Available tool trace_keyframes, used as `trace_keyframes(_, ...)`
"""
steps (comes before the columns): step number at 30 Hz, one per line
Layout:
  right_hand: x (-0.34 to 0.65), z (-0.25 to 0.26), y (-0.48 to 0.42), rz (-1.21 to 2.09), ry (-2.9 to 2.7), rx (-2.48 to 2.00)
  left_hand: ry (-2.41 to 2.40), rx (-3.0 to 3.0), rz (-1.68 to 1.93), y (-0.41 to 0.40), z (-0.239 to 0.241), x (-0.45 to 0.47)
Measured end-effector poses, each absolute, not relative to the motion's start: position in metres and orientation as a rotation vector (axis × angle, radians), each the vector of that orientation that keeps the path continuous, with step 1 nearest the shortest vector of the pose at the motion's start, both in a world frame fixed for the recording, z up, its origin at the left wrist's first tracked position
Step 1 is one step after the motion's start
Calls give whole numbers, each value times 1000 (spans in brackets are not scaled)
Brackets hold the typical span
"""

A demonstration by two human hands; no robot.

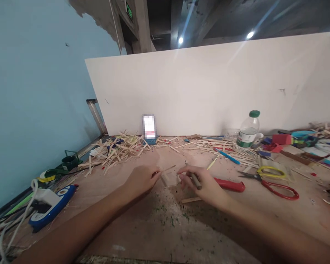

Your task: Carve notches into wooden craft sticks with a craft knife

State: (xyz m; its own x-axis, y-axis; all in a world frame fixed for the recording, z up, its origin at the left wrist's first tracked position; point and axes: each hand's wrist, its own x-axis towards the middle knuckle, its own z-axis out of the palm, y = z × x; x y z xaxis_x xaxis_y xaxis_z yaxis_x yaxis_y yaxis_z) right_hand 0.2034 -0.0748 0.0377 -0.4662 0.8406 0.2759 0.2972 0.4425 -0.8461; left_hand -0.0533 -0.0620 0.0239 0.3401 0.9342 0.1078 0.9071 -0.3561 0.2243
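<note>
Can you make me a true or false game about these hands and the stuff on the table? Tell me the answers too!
1. The left hand is pinching a thin wooden stick. True.
2. The right hand is holding the scissors. False: it holds a pen-like tool, and the scissors lie on the table.
3. The scissors are part yellow and part red. True.
4. The bottle has a red cap. False: the cap is green.
5. The phone with the bright screen stands in front of the white board. True.
</note>
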Motion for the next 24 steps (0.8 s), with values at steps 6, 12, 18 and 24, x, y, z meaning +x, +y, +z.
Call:
trace_keyframes(6, 209, 31, -60, 1005, -1904, -999, 1704, 2479, 305, -53, 22, -62)
trace_keyframes(12, 211, 41, -60, 1046, -1760, -983, 1623, 2593, 559, -53, 33, -68)
trace_keyframes(18, 219, 74, -71, 1112, -1588, -994, 1127, 2704, 707, -77, 34, -50)
trace_keyframes(24, 238, 65, -87, 1302, -1674, -1170, 680, 2749, 661, -99, 18, -30)
